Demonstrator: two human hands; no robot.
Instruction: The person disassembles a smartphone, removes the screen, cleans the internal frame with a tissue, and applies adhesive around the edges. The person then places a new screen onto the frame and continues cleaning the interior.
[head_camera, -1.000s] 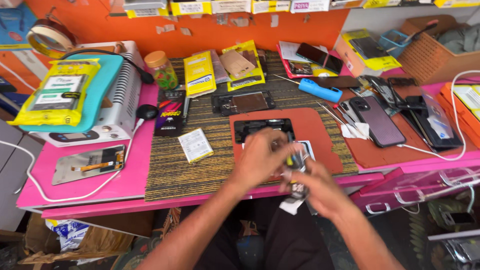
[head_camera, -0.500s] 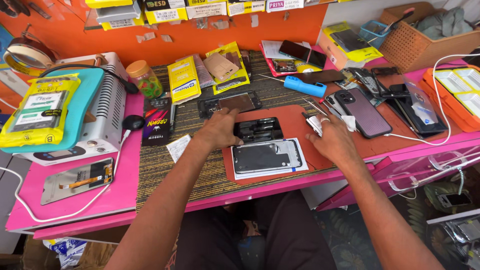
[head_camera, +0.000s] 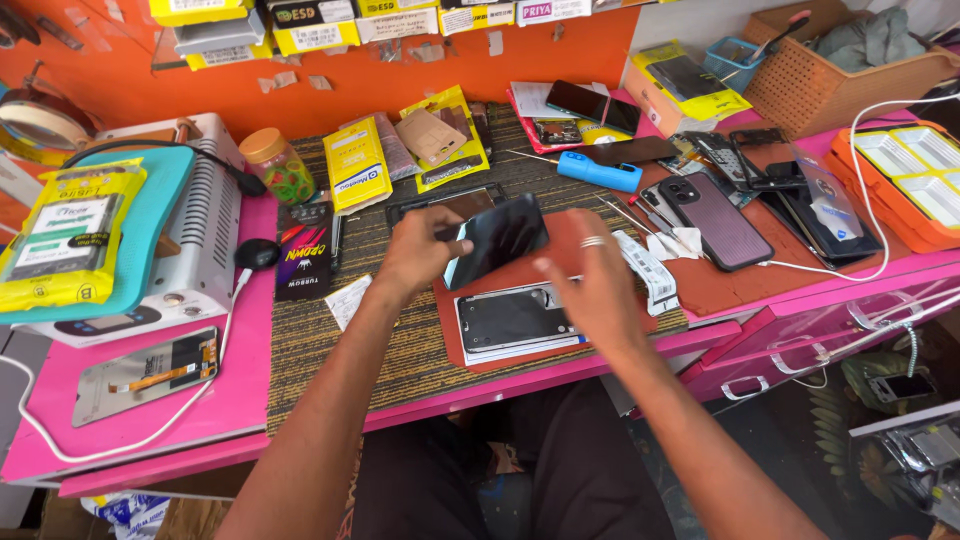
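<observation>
My left hand (head_camera: 425, 250) grips a dark phone body (head_camera: 497, 238), tilted up on its edge above the red work mat (head_camera: 505, 355). My right hand (head_camera: 592, 280) hovers just right of the phone with fingers spread and a ring on one finger; it touches or nearly touches the phone's right end. Below both hands a phone screen panel (head_camera: 512, 320) lies flat on the mat, on top of a white sheet.
A grey machine with a teal pad (head_camera: 150, 225) stands at the left, a display panel (head_camera: 150, 372) in front of it. Yellow packets (head_camera: 357, 165), a jar (head_camera: 278, 165), a blue tool (head_camera: 598, 172), several phones (head_camera: 722, 220), an orange tray (head_camera: 910, 180) and a basket (head_camera: 830, 70) surround the mat.
The left hand has picked the dark phone body up off the mat and tilted it. The right hand moved left toward it. The screen panel stays flat on the mat.
</observation>
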